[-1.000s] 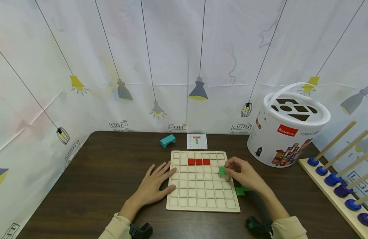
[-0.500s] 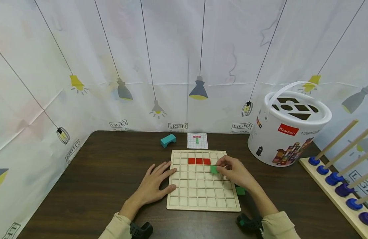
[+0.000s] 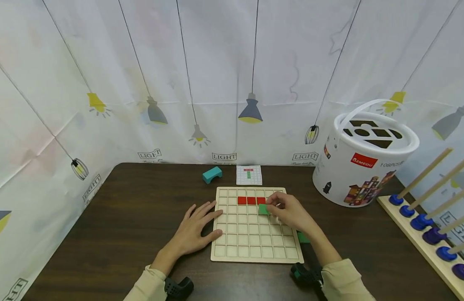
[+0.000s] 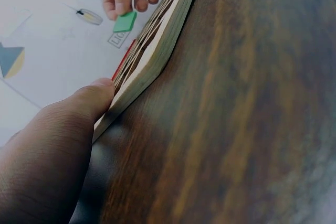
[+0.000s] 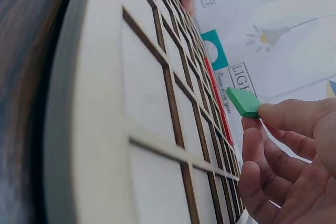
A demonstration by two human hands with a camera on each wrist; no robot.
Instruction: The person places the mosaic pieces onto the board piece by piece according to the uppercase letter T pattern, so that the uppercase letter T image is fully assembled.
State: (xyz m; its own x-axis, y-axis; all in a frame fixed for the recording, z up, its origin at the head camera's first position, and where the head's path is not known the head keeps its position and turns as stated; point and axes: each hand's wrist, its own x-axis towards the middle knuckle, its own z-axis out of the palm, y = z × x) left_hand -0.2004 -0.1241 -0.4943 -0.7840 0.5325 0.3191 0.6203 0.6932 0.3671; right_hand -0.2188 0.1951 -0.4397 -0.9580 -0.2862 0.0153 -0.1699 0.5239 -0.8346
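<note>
A pale wooden grid board (image 3: 242,251) lies on the dark table, with three red square tiles (image 3: 251,200) side by side in an upper row. My right hand (image 3: 291,212) pinches a green square tile (image 3: 263,209) between thumb and fingers, above the board just below the rightmost red one. In the right wrist view that green tile (image 5: 243,102) is held clear of the grid, its other fingers loosely curled. My left hand (image 3: 194,228) rests with spread fingers at the board's left edge, its thumb (image 4: 94,95) against the side in the left wrist view.
More green tile (image 3: 303,238) shows beside the board's right edge, partly behind the right forearm. Behind the board are a printed pattern card (image 3: 248,175) and a teal arch block (image 3: 212,174). A white lidded bucket (image 3: 335,179) and a wooden peg stand with blue rings (image 3: 421,222) stand right.
My right hand has carried the green tile leftward across the board, from its right edge to below the rightmost red tile. My left hand has stayed in place.
</note>
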